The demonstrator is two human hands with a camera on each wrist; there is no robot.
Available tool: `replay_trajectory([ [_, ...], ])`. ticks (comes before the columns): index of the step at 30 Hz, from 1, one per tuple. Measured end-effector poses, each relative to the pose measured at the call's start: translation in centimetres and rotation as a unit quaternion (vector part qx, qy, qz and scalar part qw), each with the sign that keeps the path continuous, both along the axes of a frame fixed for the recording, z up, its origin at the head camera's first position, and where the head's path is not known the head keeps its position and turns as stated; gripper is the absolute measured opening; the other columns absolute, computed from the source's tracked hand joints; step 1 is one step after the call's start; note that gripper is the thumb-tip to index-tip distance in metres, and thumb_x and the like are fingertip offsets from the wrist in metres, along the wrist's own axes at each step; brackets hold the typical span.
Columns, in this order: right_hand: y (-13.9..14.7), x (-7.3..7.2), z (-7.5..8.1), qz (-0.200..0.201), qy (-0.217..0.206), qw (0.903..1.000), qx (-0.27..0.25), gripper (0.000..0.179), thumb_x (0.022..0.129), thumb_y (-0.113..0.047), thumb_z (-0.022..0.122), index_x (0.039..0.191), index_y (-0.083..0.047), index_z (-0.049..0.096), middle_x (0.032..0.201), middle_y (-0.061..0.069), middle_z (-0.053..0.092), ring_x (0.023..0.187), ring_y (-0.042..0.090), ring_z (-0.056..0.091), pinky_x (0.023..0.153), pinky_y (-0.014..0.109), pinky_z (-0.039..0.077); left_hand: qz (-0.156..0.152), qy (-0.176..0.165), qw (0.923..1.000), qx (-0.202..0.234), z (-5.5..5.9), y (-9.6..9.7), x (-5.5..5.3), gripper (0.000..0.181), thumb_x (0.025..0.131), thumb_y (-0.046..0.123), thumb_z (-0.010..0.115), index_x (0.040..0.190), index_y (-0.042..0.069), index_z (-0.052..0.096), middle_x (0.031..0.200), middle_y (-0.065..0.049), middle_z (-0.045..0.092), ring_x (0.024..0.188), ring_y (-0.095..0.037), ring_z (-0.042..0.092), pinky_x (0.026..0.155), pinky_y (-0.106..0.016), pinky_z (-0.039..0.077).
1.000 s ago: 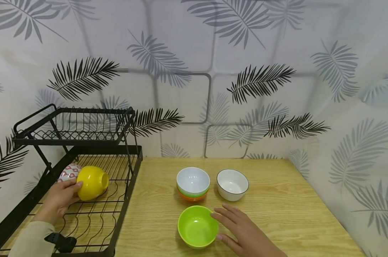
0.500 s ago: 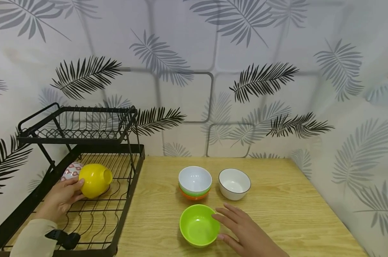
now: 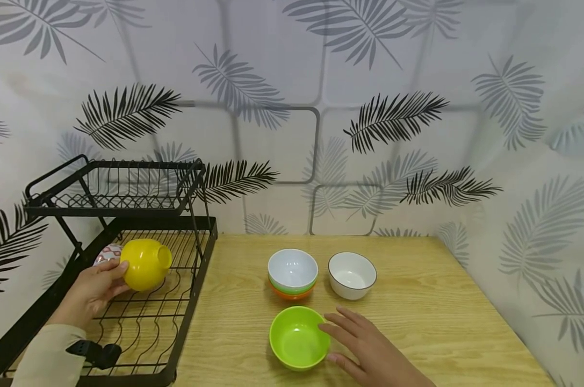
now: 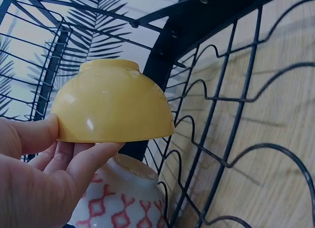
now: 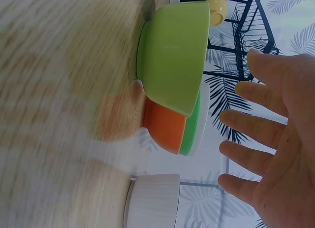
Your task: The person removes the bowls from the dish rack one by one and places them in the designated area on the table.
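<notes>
My left hand [image 3: 92,287] pinches the rim of a yellow bowl [image 3: 146,264], turned on its side above the lower tier of the black dish rack [image 3: 195,279]. In the left wrist view, thumb and fingers grip the yellow bowl [image 4: 113,102] at its edge. Close behind it, a white bowl with a red pattern [image 4: 120,201] sits in the rack, partly hidden by the hand. My right hand [image 3: 369,346] has its fingers spread beside a lime-green bowl [image 3: 298,337] standing upright on the table; in the right wrist view the fingers are apart from it.
Beyond the green bowl stands a stack of bowls [image 3: 293,271], white on top of green and orange. A white bowl with a dark rim [image 3: 352,275] stands to its right. The rack's upper tier [image 3: 113,188] overhangs the back left.
My left hand has lifted the yellow bowl slightly, away from the patterned bowl. My right hand and the bowls on the table stay where they were.
</notes>
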State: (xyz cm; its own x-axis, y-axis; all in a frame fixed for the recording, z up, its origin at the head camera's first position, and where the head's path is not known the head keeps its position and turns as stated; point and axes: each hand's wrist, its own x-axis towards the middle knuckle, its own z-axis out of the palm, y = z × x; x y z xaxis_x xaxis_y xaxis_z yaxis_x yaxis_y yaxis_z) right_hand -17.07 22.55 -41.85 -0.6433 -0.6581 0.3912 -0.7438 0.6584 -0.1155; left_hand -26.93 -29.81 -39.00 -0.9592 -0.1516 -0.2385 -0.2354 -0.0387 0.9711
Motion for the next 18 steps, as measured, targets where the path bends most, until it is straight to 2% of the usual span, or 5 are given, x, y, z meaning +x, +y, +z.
replay_trajectory([
  [2,0.0,0.0,0.1,-0.001,-0.005,1.0,-0.001,0.047,0.096,-0.039,0.055,0.137,-0.016,0.052,0.138,0.005,0.052,0.13,0.032,0.044,0.097,0.052,0.046,0.0,0.002,1.0,0.001,0.2,0.1,0.1,0.083,0.089,0.031,0.065,0.149,-0.006,0.02,0.101,0.001,0.052,0.074,-0.003,0.064,0.078,-0.028,0.058],
  [7,-0.1,0.0,0.2,-0.006,-0.032,0.9995,0.001,0.048,0.095,-0.037,0.058,0.138,-0.017,0.051,0.14,0.004,0.051,0.132,0.032,0.042,0.098,0.053,0.045,-0.013,0.005,0.9999,-0.008,0.8,0.4,0.7,0.085,0.091,0.03,0.063,0.149,-0.007,0.014,0.103,0.0,0.051,0.075,-0.002,0.063,0.079,-0.029,0.057],
  [11,-0.1,0.0,0.1,-0.001,-0.012,0.9999,0.001,0.047,0.095,-0.036,0.059,0.137,-0.016,0.051,0.139,0.005,0.051,0.13,0.033,0.044,0.097,0.053,0.046,-0.024,0.018,0.9993,-0.023,1.1,0.5,1.3,0.086,0.091,0.032,0.063,0.149,-0.009,0.014,0.097,0.005,0.053,0.076,-0.001,0.063,0.078,-0.029,0.058],
  [14,-0.1,-0.1,0.0,0.001,0.0,1.0,0.001,0.048,0.095,-0.037,0.058,0.138,-0.017,0.051,0.139,0.005,0.051,0.131,0.033,0.044,0.097,0.052,0.046,-0.047,0.03,0.9977,-0.039,1.5,0.6,1.6,0.086,0.091,0.033,0.062,0.148,-0.011,0.015,0.098,0.006,0.053,0.079,-0.001,0.064,0.079,-0.028,0.057],
  [18,0.0,-0.1,0.1,-0.005,-0.015,0.9999,0.004,0.046,0.096,-0.038,0.056,0.137,-0.019,0.051,0.142,0.003,0.048,0.133,0.033,0.041,0.098,0.053,0.045,-0.085,0.039,0.9944,-0.05,2.0,0.6,2.0,0.08,0.094,0.032,0.06,0.145,-0.014,0.018,0.097,0.007,0.055,0.082,-0.003,0.064,0.081,-0.031,0.057],
])
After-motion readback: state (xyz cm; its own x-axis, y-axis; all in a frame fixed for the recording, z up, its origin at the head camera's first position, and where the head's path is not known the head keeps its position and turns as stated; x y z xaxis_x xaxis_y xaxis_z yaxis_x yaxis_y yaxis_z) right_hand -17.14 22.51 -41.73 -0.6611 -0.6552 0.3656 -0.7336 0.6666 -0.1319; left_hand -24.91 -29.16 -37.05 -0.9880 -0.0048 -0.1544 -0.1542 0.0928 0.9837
